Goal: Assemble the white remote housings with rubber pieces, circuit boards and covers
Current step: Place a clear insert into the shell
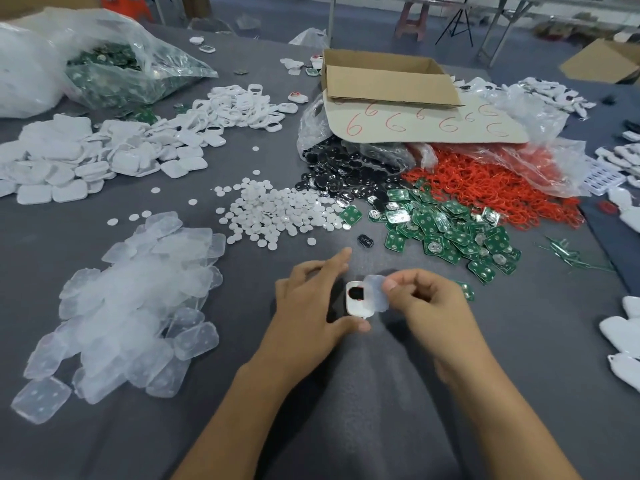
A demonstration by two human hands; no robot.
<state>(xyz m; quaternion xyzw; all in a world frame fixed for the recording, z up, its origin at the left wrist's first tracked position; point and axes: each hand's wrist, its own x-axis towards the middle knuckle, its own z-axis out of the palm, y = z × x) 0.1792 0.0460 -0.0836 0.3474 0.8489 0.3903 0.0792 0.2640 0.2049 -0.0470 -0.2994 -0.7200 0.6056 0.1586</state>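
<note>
A white remote housing (356,303) with a dark oval opening rimmed in red lies on the grey table between my hands. My left hand (311,303) holds it, thumb at its near edge and fingers arched over its far side. My right hand (426,303) pinches a translucent rubber piece (375,294) and holds it tilted over the housing's right side. A pile of translucent rubber pieces (131,306) lies to the left. Green circuit boards (450,230) are heaped at the right, and white covers (69,161) are piled at the far left.
White round discs (273,209) are scattered ahead, with black oval parts (343,174) and red rings (491,188) behind. An open cardboard box (388,77) sits further back. White frames (242,105) and a bag of boards (114,71) lie far left; finished white remotes (623,341) lie right.
</note>
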